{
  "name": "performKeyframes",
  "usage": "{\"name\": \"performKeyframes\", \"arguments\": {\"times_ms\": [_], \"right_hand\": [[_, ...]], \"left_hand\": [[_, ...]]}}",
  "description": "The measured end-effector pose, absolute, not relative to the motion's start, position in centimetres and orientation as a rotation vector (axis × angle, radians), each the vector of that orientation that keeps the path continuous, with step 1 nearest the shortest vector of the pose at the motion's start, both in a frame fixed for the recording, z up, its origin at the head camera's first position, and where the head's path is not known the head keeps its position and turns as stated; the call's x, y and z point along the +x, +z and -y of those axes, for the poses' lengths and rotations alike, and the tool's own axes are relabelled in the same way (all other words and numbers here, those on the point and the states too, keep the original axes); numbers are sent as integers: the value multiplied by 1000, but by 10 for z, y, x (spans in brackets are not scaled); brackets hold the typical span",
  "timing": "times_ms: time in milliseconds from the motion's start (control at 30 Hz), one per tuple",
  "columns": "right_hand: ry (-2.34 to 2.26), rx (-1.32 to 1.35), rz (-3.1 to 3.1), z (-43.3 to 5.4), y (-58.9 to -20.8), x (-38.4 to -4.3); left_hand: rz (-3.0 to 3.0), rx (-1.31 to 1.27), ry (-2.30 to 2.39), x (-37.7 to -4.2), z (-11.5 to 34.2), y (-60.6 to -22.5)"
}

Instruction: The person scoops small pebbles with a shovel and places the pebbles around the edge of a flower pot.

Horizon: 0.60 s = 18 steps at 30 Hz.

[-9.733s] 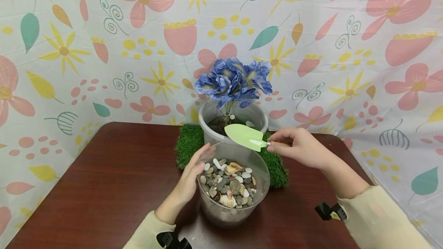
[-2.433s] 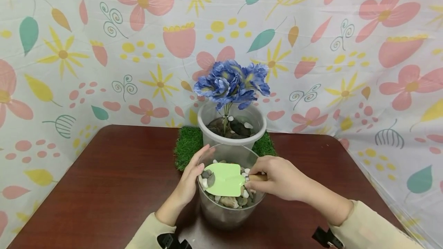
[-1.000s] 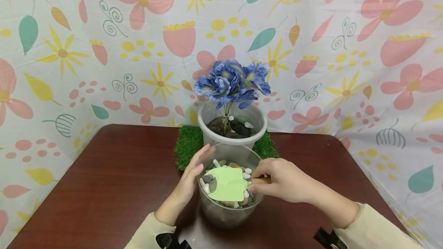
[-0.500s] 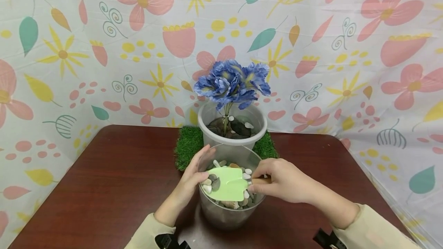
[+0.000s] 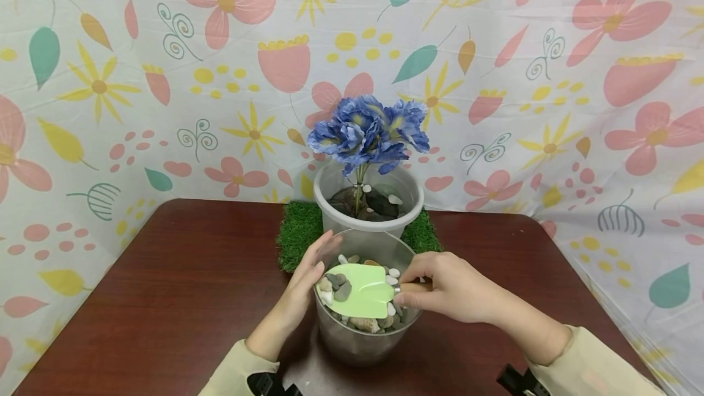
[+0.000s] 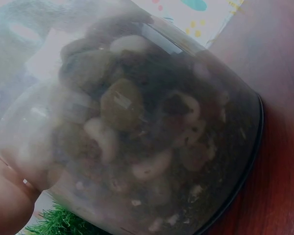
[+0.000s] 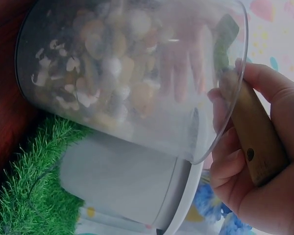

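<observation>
My right hand (image 5: pixel 448 286) grips the wooden handle (image 7: pixel 257 127) of a small light-green trowel. Its blade (image 5: pixel 365 292) lies level inside a clear plastic bucket (image 5: pixel 360 347), over the stones, with several pebbles (image 5: pixel 335 286) at its tip. My left hand (image 5: pixel 299 286) rests along the bucket's left side, its fingers fairly straight and the thumb near the rim. Through the bucket's wall in the right wrist view, the left fingers (image 7: pixel 181 68) show pressed flat. Pebbles and shells (image 5: pixel 365 324) fill much of the bucket, partly hidden by the blade.
Just behind the bucket stands a light-grey pot (image 5: pixel 363 223) holding blue artificial flowers (image 5: pixel 368 133) and a few stones. Beneath that pot is a green artificial grass mat (image 5: pixel 299 237). All stand on a dark red-brown table (image 5: pixel 192 298), with a patterned cloth (image 5: pixel 209 78) behind.
The bare trowel blade was earlier above the bucket's far rim; it is now down inside with pebbles on it. Half a second ago my left thumb touched those pebbles; it has drawn back to the rim.
</observation>
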State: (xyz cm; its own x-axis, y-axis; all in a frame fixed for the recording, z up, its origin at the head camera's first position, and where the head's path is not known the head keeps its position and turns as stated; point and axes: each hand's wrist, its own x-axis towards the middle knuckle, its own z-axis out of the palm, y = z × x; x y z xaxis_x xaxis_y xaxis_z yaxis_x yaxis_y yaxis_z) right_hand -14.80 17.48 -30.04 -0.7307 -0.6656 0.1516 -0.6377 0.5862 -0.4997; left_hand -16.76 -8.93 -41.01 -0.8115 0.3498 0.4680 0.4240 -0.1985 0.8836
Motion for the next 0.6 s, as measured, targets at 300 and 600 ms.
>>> {"name": "performKeyframes", "arguments": {"times_ms": [300,600], "right_hand": [[-862,-1112,-2768,-182,-300,-149],[-887,-1135,-2806,-188,-296,-151]], "left_hand": [[1967,-922,-2160,-167,88,-411],[1987,-904,-2116,-168,87,-413]]}}
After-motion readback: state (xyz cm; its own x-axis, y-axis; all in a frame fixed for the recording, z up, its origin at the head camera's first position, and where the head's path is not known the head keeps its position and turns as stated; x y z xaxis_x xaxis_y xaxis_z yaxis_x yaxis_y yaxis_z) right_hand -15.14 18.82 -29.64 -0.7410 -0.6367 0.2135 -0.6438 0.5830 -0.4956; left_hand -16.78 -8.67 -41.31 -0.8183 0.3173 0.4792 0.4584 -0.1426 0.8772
